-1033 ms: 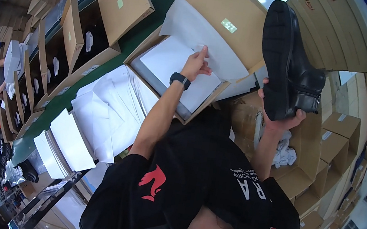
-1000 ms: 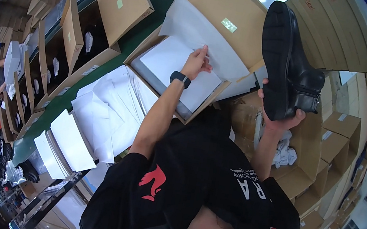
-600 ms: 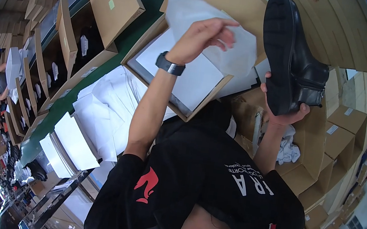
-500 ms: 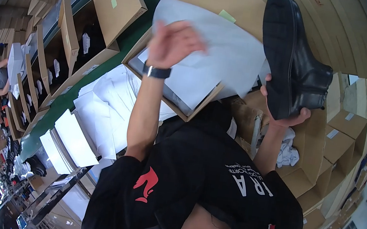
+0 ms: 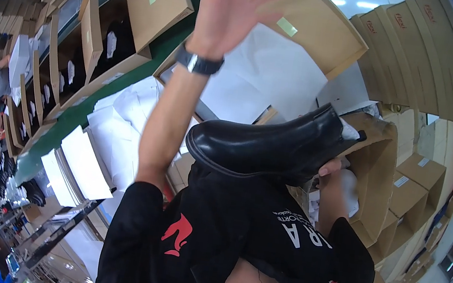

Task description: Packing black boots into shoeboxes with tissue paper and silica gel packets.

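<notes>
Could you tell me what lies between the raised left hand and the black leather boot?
In the head view, white tissue paper in the open cardboard box lies between left hand and boot.

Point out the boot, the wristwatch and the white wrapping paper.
boot (image 5: 272, 148), head view, on the side of the upper.
wristwatch (image 5: 198, 63), head view, on the band.
wrapping paper (image 5: 273, 76), head view, middle of the sheet.
</notes>
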